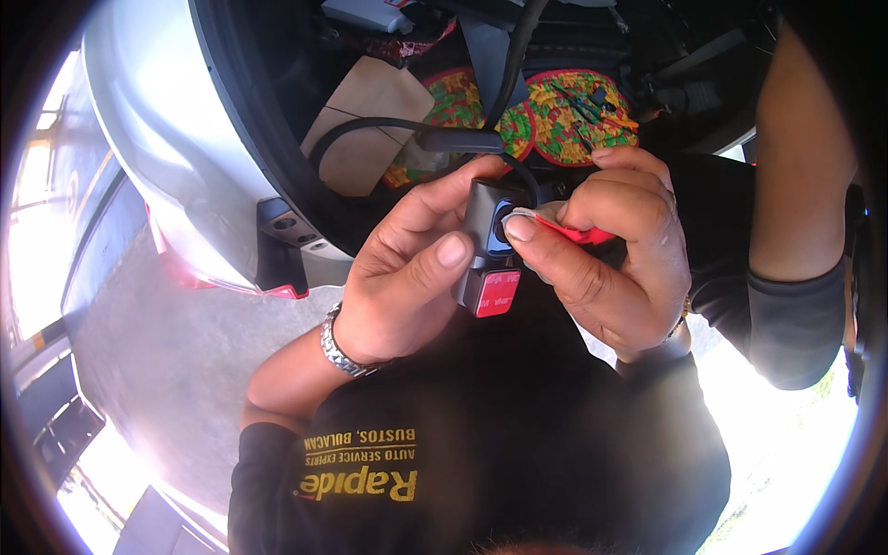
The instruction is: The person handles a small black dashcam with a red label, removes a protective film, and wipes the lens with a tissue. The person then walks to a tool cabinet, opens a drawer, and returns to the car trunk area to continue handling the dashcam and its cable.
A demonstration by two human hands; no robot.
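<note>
My left hand (398, 277), with a metal watch on the wrist, grips a small black dash camera (482, 211) between thumb and fingers. Its lens sits in a glossy face, and a mount below bears a red adhesive pad (499, 290). Thumb and fingers of my right hand (624, 250) are closed on a thin red piece with a pale edge (581, 233), held right at the lens. Whether that piece is cloth or film I cannot tell. A thin black cable (527, 178) curves behind the camera.
Beyond my hands lies an open vehicle's dark interior, with flower-patterned fabric (578, 102), a tan panel (370, 102) and a looping thick black cable (356, 125). Silver bodywork (153, 102) with a red lamp edge (222, 277) stands left. Another person's bent arm (800, 166) is close on the right.
</note>
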